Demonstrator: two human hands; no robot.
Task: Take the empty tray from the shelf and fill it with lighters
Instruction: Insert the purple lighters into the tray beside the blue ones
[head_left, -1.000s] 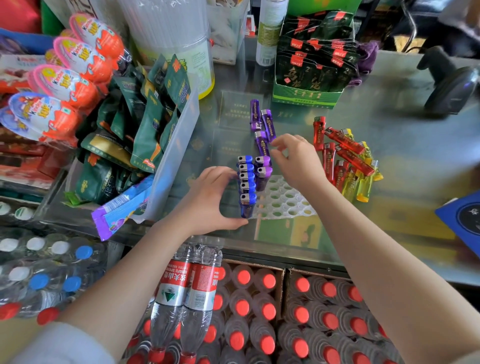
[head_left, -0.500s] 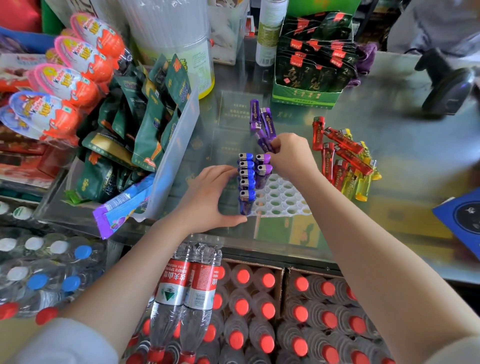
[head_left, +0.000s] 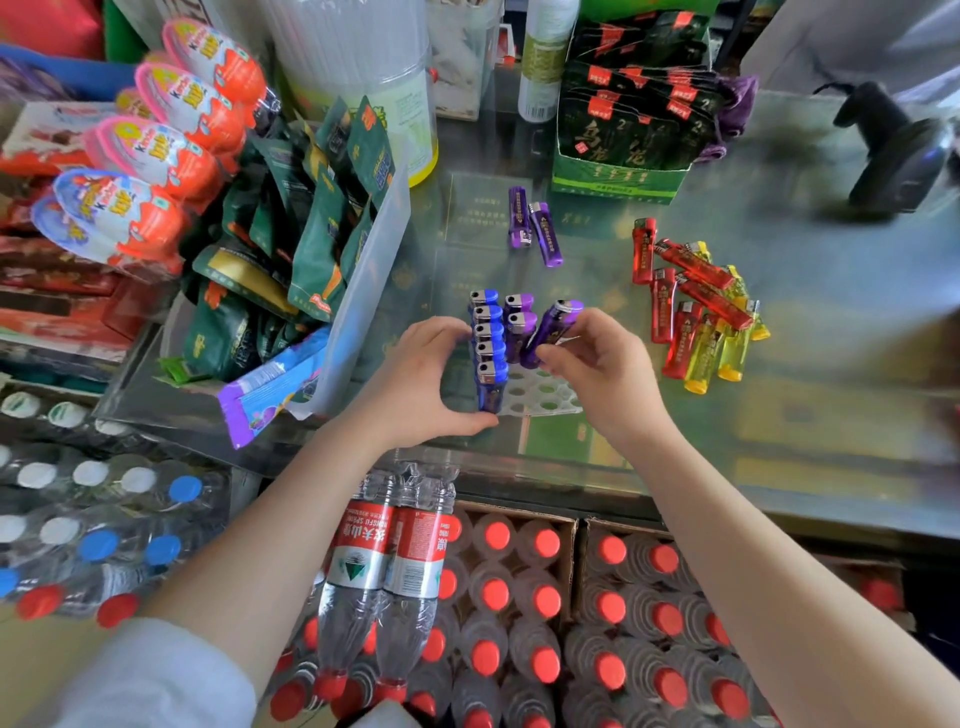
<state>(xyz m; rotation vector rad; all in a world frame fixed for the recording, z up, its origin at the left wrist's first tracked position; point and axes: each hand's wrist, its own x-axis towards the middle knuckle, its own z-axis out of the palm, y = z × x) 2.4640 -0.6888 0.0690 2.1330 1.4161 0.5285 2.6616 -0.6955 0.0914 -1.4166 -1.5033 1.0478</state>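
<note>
Nearest, bottled water sits in boxes below the glass desk. On the desk's near edge lies the white tray. The left hand curls round its left end, where a row of blue lighters stands. The right hand pinches a tilted purple lighter beside two upright ones. Farther off lie two purple lighters, and a red and yellow pile to the right.

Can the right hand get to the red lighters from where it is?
Probably yes: the red lighters lie loose beside the right hand with bare counter between, but its fingers hold a purple lighter.
</note>
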